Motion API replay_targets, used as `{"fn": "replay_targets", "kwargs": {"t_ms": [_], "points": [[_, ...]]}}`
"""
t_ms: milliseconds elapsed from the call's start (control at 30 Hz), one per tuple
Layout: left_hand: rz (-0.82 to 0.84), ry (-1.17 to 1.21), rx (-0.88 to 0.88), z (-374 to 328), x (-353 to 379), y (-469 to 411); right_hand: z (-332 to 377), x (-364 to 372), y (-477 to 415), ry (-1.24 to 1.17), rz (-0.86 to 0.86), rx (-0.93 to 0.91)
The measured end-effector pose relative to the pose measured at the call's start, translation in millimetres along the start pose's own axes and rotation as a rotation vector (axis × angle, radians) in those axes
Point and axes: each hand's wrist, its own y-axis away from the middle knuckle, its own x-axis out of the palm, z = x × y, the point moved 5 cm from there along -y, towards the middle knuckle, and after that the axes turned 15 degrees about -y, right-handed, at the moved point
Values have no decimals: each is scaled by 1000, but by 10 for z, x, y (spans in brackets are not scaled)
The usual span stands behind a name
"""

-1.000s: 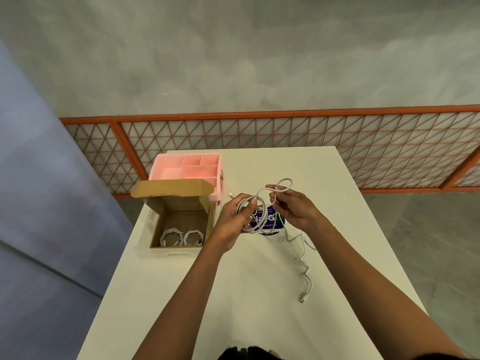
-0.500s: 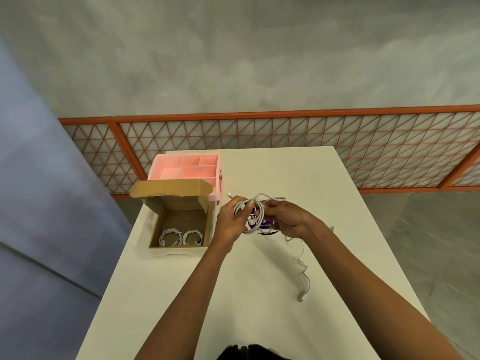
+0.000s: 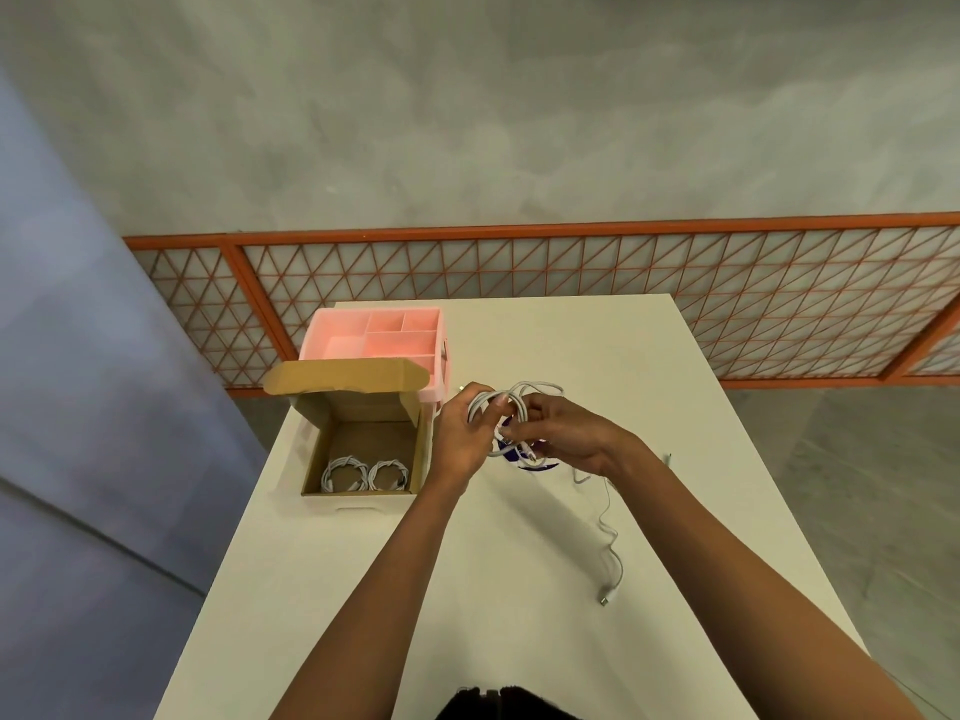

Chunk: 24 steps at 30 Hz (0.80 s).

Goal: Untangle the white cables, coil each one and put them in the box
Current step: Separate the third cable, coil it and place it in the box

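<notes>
White cable (image 3: 511,394), half coiled, sits above the worktop (image 3: 649,387) between my hands. My left hand (image 3: 460,433) grips the loops, and my right hand (image 3: 569,439) pinches a strand against them. Its loose tail (image 3: 610,537) trails over the worktop to a plug (image 3: 604,599). I judge that tail could snag or kink as I wind, and the loops could spring apart if either grip slackens. Two coils (image 3: 343,462) lie in the cardboard box (image 3: 314,444), just left.
</notes>
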Motion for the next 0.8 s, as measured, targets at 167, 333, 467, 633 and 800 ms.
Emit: {"fn": "replay_targets", "kwargs": {"t_ms": [167,333,467,633,800], "points": [[-55,-16,3,14,-24,-26,158,27,55,192,-114,33],[-141,-46,33,22,-129,-45,267,139,111,53,-30,109],[-156,-77,4,59,-175,-20,427,23,115,-80,-10,48],[-171,-123,7,36,-174,-17,568,27,201,-55,102,-51],[-188,-161,-14,48,-184,-16,621,52,252,-67,181,-128]]}}
